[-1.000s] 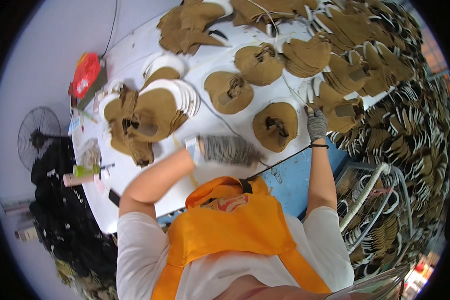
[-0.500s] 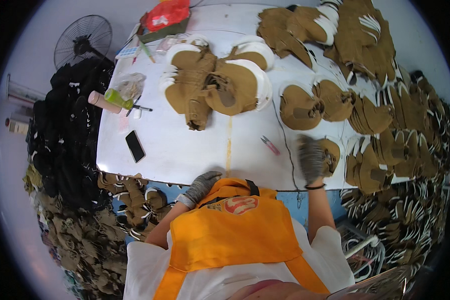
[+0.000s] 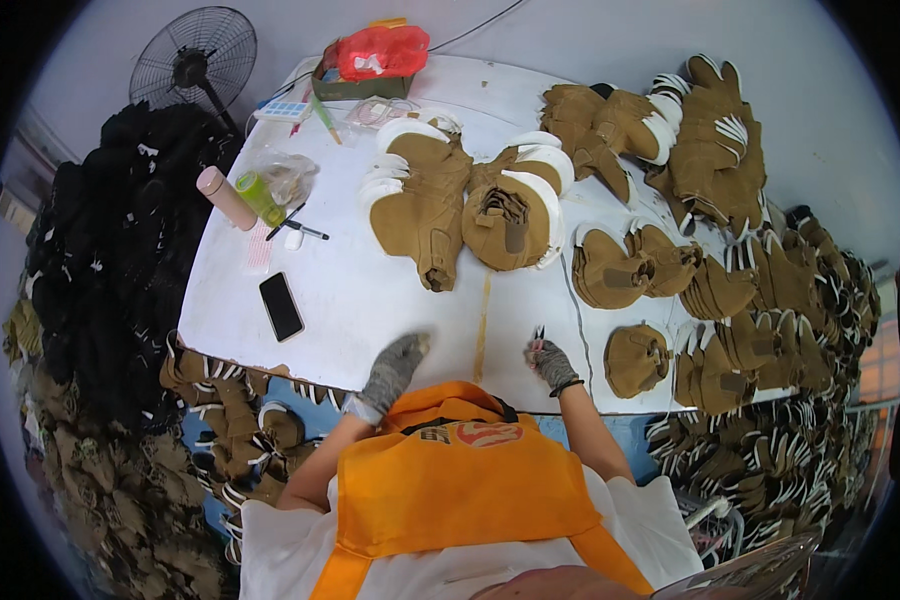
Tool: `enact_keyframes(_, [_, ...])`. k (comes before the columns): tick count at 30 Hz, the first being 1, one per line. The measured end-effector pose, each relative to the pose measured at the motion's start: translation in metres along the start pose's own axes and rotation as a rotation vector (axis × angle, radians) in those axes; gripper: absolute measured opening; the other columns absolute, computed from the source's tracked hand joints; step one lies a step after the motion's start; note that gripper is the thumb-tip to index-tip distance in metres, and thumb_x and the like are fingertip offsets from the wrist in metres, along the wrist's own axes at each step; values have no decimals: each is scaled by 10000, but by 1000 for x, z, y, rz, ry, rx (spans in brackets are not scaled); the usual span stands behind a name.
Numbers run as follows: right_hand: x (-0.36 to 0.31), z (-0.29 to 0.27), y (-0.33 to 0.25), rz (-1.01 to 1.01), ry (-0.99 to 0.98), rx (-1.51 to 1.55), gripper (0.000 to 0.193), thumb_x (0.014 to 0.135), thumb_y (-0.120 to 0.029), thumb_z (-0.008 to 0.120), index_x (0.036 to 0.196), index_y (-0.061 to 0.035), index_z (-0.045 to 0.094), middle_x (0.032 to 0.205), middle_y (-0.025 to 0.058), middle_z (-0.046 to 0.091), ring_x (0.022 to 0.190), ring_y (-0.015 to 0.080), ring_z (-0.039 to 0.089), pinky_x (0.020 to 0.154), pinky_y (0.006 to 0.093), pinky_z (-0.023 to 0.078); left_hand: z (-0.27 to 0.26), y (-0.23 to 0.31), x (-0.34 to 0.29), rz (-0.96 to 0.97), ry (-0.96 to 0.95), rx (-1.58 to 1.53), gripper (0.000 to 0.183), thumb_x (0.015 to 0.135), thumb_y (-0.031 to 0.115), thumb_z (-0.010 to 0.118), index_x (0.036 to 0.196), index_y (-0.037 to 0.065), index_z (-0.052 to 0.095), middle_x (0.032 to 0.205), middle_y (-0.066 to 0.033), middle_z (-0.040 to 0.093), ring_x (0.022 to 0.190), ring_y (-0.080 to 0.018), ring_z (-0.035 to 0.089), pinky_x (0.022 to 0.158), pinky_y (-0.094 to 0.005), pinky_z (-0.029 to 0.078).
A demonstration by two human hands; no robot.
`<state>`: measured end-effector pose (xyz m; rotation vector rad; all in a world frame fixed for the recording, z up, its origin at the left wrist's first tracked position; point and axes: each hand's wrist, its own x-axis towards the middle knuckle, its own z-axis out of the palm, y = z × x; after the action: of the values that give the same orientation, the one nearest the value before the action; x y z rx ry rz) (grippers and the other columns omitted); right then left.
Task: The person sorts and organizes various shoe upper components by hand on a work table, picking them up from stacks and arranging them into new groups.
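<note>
Both my hands wear grey gloves at the table's near edge. My left hand point(image 3: 395, 372) rests on the white tabletop with its fingers stretched forward and nothing in it. A pair of thread snips point(image 3: 539, 336) is gripped in my right hand point(image 3: 556, 369), blades pointing away from me. To the right of that hand lies a single brown cap point(image 3: 637, 361). Ahead of my hands, two stacks of brown caps with white brims stand side by side, a left stack point(image 3: 416, 205) and a right stack point(image 3: 511, 222).
Rows of brown caps point(image 3: 712, 380) fill the table's right side, with a heap point(image 3: 710, 150) behind. A phone point(image 3: 281, 306), a pink bottle point(image 3: 226, 198), a green bottle point(image 3: 259, 198) and a pen point(image 3: 309, 232) lie left. Black goods point(image 3: 120, 260) pile beside the table; a fan point(image 3: 192, 65) stands behind.
My right hand has moved left from beside the single cap and taken hold of the snips that lay on the table. My left hand has reached a little farther onto the tabletop. The view has shifted.
</note>
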<state>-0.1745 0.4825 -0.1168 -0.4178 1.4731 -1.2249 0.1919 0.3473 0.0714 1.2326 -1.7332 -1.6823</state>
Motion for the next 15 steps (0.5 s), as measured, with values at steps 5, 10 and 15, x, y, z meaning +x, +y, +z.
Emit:
enact_keyframes(5, [-109, 101, -83, 169, 168, 158, 324, 912, -375, 593, 932, -53, 617, 600, 9, 507, 421, 114, 404, 383, 252, 308, -16, 115, 81, 286, 144, 194, 426, 916, 327, 592, 1169, -15, 577, 1042, -183, 629, 958, -270, 600, 863, -348, 465])
enact_keyframes(10, [-139, 109, -80, -94, 217, -48, 496, 915, -541, 531, 905, -52, 615, 713, -1, 537, 637, 97, 497, 547, 231, 399, 0, 199, 160, 468, 191, 332, 472, 855, 304, 650, 1220, 15, 575, 1217, -212, 579, 1115, -309, 558, 938, -369, 438])
enact_keyframes(15, [-122, 84, -49, 28, 288, 718, 280, 867, -238, 702, 976, -16, 570, 826, 97, 578, 725, 145, 537, 612, 271, 483, 6, 187, 246, 309, -170, 270, 418, 840, 317, 668, 1158, 49, 623, 1181, -167, 615, 1040, -304, 602, 902, -384, 456])
